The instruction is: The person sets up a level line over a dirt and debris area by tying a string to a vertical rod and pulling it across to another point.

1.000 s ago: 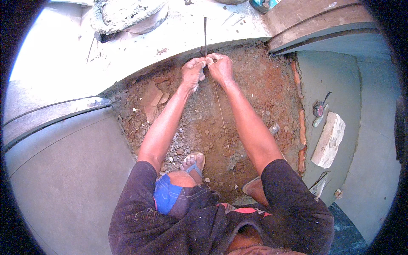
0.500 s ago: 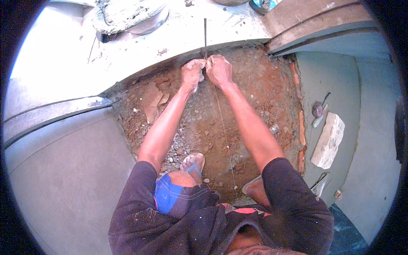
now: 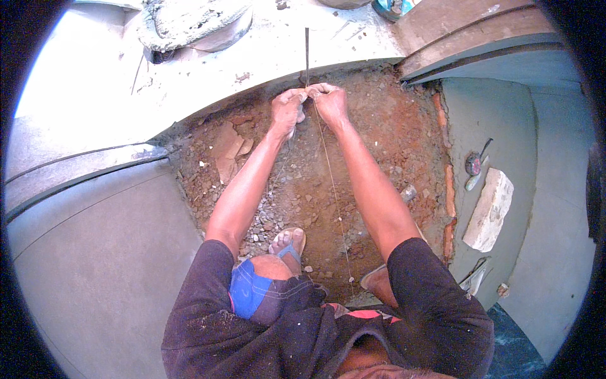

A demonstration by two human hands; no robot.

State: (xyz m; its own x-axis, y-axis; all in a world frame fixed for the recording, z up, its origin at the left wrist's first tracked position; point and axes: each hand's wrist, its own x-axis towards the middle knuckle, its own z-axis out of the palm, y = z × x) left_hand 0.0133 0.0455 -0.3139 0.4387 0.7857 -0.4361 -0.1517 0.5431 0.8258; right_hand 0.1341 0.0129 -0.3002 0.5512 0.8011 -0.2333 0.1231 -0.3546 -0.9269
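My left hand [image 3: 288, 112] and my right hand [image 3: 329, 103] meet at the far edge of the dirt patch, fingertips pinched close together. Between them they grip a thin string [image 3: 331, 170], which runs back toward me across the soil [image 3: 319, 246]. Something pale shows under the left palm, too hidden to name. Just beyond my fingers a thin dark metal rod [image 3: 307, 54] stands against the bright ledge, and the string meets its lower end. Exactly how string and rod join is covered by my fingers.
On the grey floor to the right lie a tape measure [image 3: 473, 164], a whitish block [image 3: 489, 210] and a trowel [image 3: 475, 278]. A mortar-crusted basin [image 3: 196, 25] stands on the far left ledge. Broken bricks [image 3: 449, 189] edge the pit. My sandalled foot [image 3: 288, 243] rests on gravel.
My right hand has shifted slightly, its fingers now turned more toward the left hand. The string shows more plainly below it. The left hand stays almost in place.
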